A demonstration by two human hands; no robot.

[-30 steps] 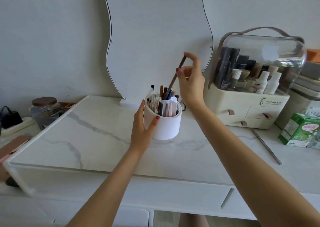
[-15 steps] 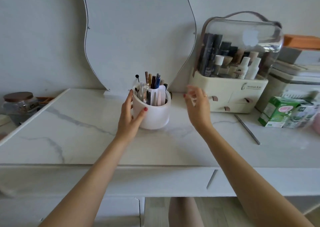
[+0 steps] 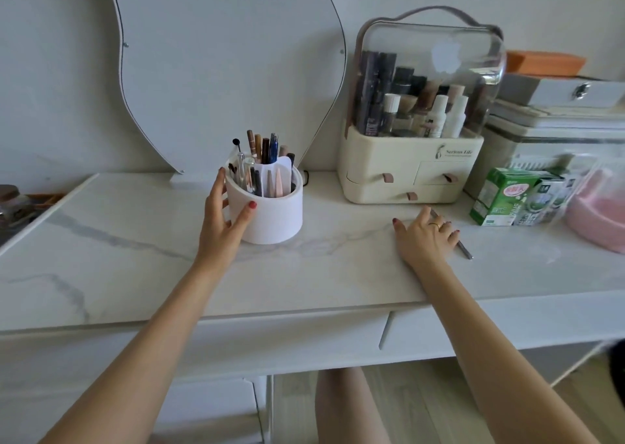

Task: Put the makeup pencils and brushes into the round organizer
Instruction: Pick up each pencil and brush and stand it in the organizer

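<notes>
The white round organizer (image 3: pixel 270 217) stands on the marble tabletop (image 3: pixel 135 267), with several pencils and brushes (image 3: pixel 260 149) upright in its compartments. My left hand (image 3: pixel 220 220) wraps its left side, thumb on the front wall. My right hand (image 3: pixel 422 237) lies palm down on the table to the right, fingers spread over a thin silver makeup pencil (image 3: pixel 465 250). Only the pencil's two ends show past the fingers; nothing is lifted.
A wavy mirror (image 3: pixel 220 64) leans on the wall behind the organizer. A cream cosmetics case (image 3: pixel 412 169) with a clear dome stands at the back right, green cartons (image 3: pixel 500 195) and a pink container (image 3: pixel 595 213) beside it. A drawer front runs under the table's edge.
My right hand let go of a brown pencil into the organizer, then moved right and down onto the silver pencil. My left hand stayed on the organizer.
</notes>
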